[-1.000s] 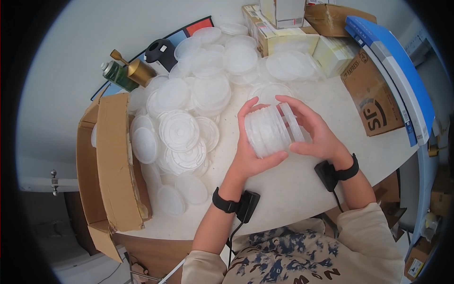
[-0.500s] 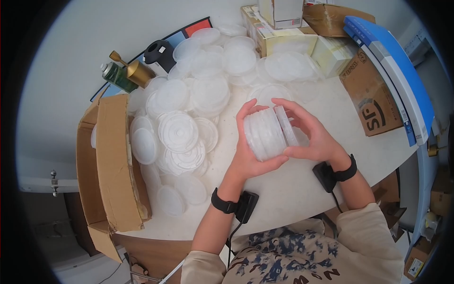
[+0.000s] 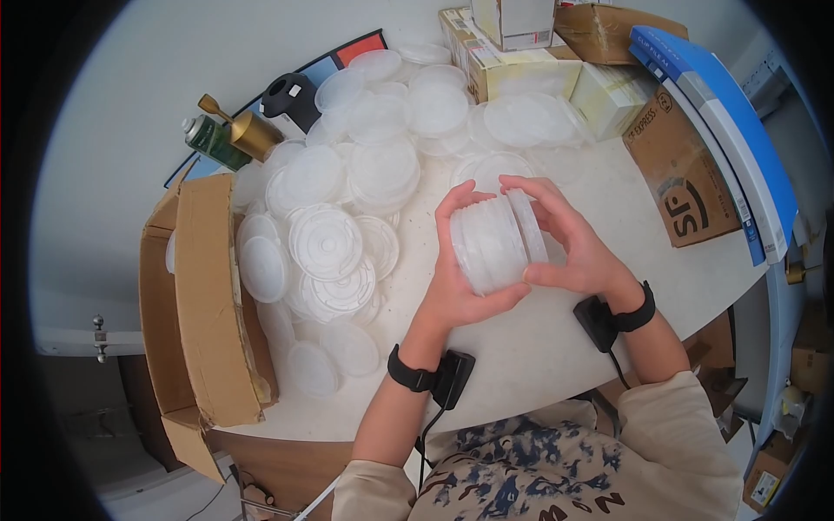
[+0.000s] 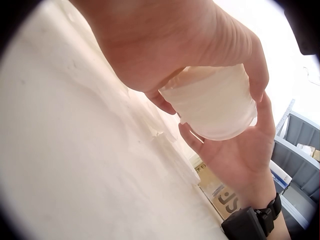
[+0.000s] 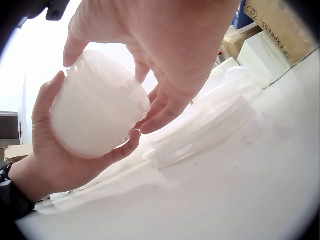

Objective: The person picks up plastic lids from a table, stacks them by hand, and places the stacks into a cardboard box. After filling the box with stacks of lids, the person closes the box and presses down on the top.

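Note:
Above the tabletop, my left hand (image 3: 453, 291) grips a thick stack of round translucent plastic lids (image 3: 486, 247), thumb along the near side and fingers round the far side. The stack lies sideways, its rims lined up. At its right end my right hand (image 3: 584, 252) holds one or more lids (image 3: 527, 226) by the edge, thumb near and fingers far. A narrow gap shows between these and the stack at the top. From the right wrist view, the stack (image 5: 95, 110) sits between both hands. The left wrist view also shows the stack (image 4: 212, 102).
Loose lids (image 3: 328, 243) lie in a wide heap at left and back of the table (image 3: 512, 356). An open cardboard carton (image 3: 204, 295) stands at the left edge. Boxes (image 3: 530, 78), an SF Express carton (image 3: 682, 174) and blue files (image 3: 712, 130) line the back right.
My right hand has moved left, bringing its lids against the right end of the stack; the wide gap between them has narrowed. The left hand has stayed nearly still.

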